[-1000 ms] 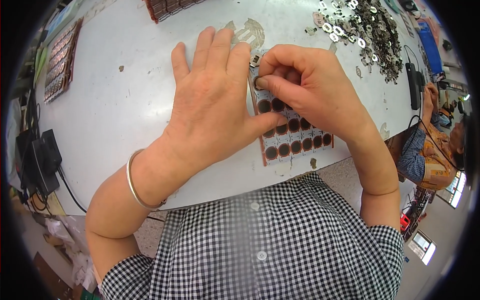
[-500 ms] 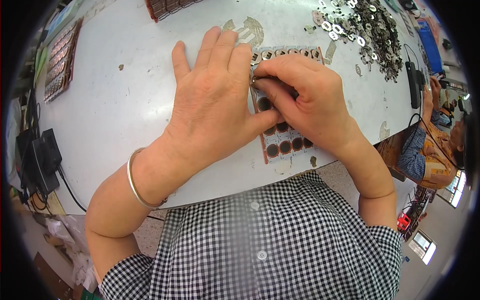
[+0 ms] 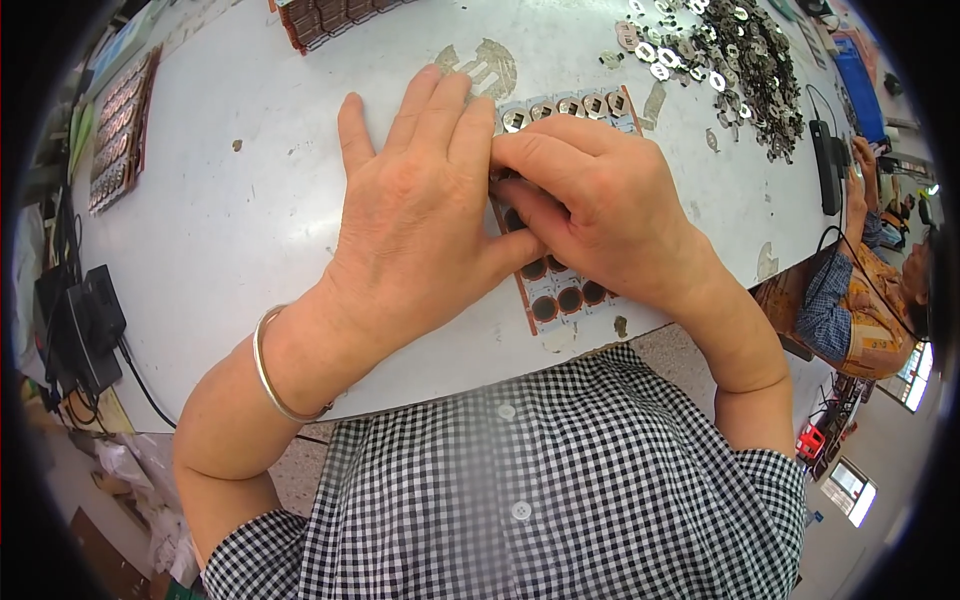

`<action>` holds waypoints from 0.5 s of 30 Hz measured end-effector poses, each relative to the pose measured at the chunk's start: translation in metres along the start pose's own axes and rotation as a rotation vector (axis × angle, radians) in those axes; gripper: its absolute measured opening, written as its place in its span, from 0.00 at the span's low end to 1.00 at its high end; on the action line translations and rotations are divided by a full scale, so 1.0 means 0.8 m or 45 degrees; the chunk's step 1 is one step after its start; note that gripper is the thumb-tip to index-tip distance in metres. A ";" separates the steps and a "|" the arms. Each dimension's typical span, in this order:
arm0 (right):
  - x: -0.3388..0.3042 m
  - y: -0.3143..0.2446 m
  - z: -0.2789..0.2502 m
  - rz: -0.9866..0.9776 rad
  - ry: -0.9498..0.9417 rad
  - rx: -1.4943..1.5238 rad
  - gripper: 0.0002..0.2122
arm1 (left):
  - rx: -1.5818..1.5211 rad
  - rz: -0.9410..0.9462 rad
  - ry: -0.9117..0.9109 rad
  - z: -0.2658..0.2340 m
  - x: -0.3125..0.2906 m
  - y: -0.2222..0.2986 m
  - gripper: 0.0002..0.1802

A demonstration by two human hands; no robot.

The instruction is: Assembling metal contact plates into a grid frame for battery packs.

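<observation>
Between my hands lies a flat panel with rows of round dark spots framed in reddish brown. Shiny metal clips sit along its far row. My left hand rests palm down at the panel's left edge, fingers spread and thumb reaching over the panel. Bent over the panel, my right hand pinches with thumb and forefinger close to the left forefinger. Whatever lies between those fingertips is hidden. The right hand and left thumb cover the panel's middle rows.
A heap of loose metal clips lies at the far right. Filled panels rest at the far left, and a brown stack stands at the back. A black power strip lies at the right edge. Another person sits at right.
The panel and my right hand have shifted slightly to the left. My left hand has moved a little toward me and left. The right thumb and forefinger remain pinched.
</observation>
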State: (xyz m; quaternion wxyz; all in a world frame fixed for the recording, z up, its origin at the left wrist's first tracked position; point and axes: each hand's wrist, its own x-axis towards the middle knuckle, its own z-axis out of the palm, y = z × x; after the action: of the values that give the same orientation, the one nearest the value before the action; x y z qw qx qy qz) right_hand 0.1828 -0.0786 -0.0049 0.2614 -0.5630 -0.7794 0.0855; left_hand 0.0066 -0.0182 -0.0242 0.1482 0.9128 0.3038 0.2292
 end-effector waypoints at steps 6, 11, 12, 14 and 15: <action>0.000 0.012 0.002 -0.085 0.017 0.153 0.14 | 0.017 0.005 -0.042 -0.001 -0.001 0.001 0.48; -0.001 0.017 0.002 -0.109 0.002 0.171 0.13 | 0.029 0.031 -0.035 0.000 -0.002 -0.001 0.49; -0.001 0.017 0.001 -0.106 0.003 0.172 0.13 | 0.019 0.032 -0.033 0.000 -0.002 0.000 0.49; 0.001 0.019 0.000 -0.146 0.002 0.160 0.13 | 0.011 0.034 -0.031 0.000 -0.001 -0.001 0.49; 0.001 0.018 0.001 -0.145 0.003 0.161 0.13 | 0.004 0.041 -0.035 -0.001 -0.001 -0.002 0.49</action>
State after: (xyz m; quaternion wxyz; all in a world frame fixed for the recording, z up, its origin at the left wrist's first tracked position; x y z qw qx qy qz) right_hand 0.1940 -0.0725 -0.0111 0.3016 -0.5003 -0.8029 0.1188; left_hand 0.0049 -0.0173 -0.0245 0.1471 0.9210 0.2872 0.2183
